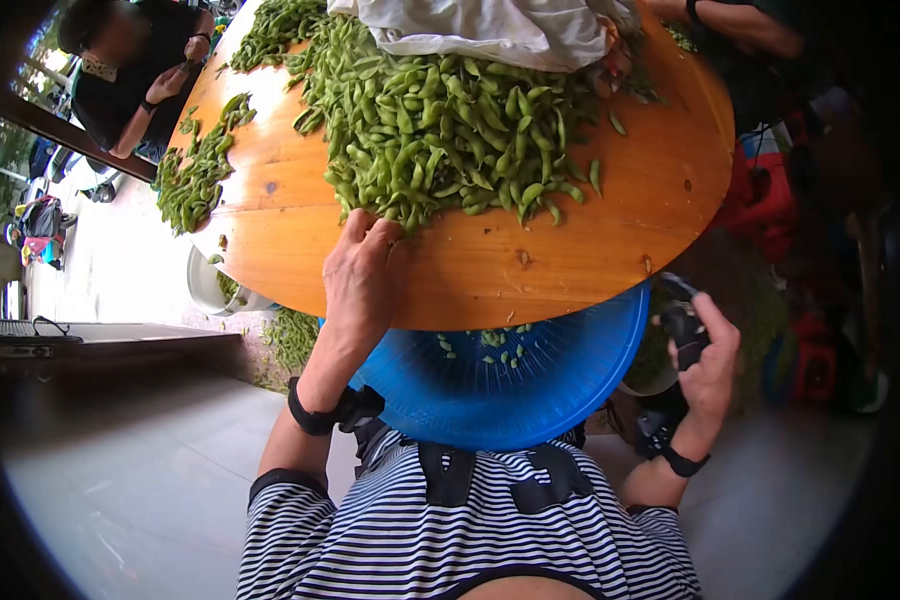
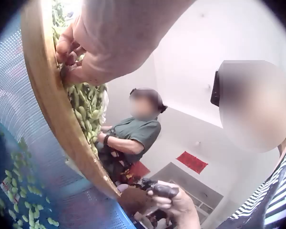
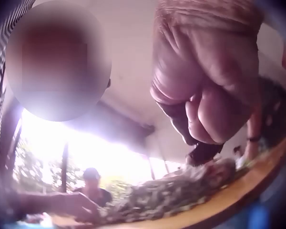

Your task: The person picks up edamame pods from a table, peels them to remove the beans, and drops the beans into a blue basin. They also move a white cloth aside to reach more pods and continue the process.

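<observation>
A heap of green edamame pods (image 1: 440, 130) covers the far middle of the wooden table (image 1: 290, 240). At the near edge of that heap, my left hand (image 1: 360, 275) has its fingers curled down and pinches at a pod, which its fingertips mostly hide. In the left wrist view, the thumb and fingers (image 2: 69, 52) come together beside the pods. My right hand (image 1: 708, 360) is off the table's right side, gripping a black-handled tool (image 1: 682, 325) with a shiny grey end. Below the table edge, a blue basin (image 1: 510, 390) holds loose green beans (image 1: 495, 340).
A white cloth (image 1: 480, 30) lies over the back of the heap. More pods (image 1: 205, 165) are spread along the table's left side, near a seated person (image 1: 130, 80). Another person (image 2: 136, 131) stands across the table. A white bucket (image 1: 210, 285) sits below the left edge.
</observation>
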